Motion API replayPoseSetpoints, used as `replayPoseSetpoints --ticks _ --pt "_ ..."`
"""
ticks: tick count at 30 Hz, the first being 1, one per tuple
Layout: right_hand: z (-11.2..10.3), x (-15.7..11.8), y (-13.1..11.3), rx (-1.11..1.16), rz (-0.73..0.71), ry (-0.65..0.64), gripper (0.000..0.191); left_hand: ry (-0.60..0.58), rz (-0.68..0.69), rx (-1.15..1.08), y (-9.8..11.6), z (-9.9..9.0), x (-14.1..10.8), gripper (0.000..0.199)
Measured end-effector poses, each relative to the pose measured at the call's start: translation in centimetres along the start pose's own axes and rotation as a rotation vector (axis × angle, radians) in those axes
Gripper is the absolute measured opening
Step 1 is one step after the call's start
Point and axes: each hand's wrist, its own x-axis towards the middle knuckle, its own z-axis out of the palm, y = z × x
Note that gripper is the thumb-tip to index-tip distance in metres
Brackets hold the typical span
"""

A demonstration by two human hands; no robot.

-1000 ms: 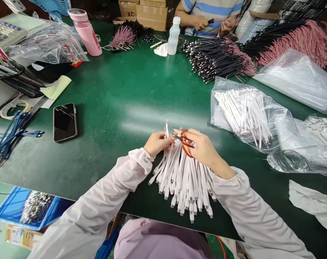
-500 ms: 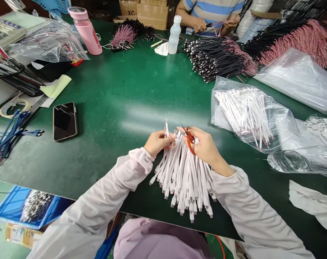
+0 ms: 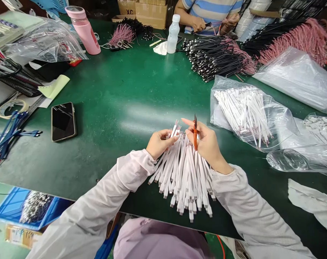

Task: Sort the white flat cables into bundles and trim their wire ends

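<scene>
A fanned bundle of white USB cables [image 3: 183, 176] lies near the table's front edge, plugs toward me and bare wire ends away from me. My left hand [image 3: 161, 143] pinches a few white cables [image 3: 175, 126] near their stripped ends, at the bundle's far left. Just right of it, my right hand [image 3: 206, 144] is closed around small orange-handled scissors [image 3: 195, 135], whose dark tip points away from me. Its index finger stretches out toward the wire ends. The scissors are apart from the held cables. Fingers hide part of the handles.
Bagged white cables [image 3: 241, 111] lie to the right, with black cables [image 3: 212, 57] behind them. A phone [image 3: 63, 121] and blue cables [image 3: 9, 133] are on the left. A bottle [image 3: 173, 34] and pink tumbler [image 3: 85, 32] stand farther back. Across the table, a person's hands [image 3: 199, 24] hold wires.
My right hand has turned the scissors from slanting across to nearly upright and shifted slightly right, with its index finger extended. The cables in my left hand now tilt right.
</scene>
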Motion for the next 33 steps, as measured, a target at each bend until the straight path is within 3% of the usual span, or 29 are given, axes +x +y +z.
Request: replayPoseSetpoints --ticks 8,20,28,33 --pt "0.14 0.08 -0.27 -0.109 -0.056 -0.037 0.021 0.021 -0.007 0.029 0.06 0.16 0.1 0.034" --pt "0.05 -0.25 0.17 -0.048 0.002 -0.023 0.031 0.031 -0.004 -0.025 0.13 -0.01 0.06 0.037" --pt "-0.12 -0.24 0.19 -0.036 -0.021 -0.014 0.022 0.039 -0.017 -0.032 0.15 -0.04 0.13 0.038" --pt "-0.01 -0.1 0.06 -0.046 -0.029 -0.013 0.027 0.043 -0.04 -0.021 0.31 0.0 0.06 0.044"
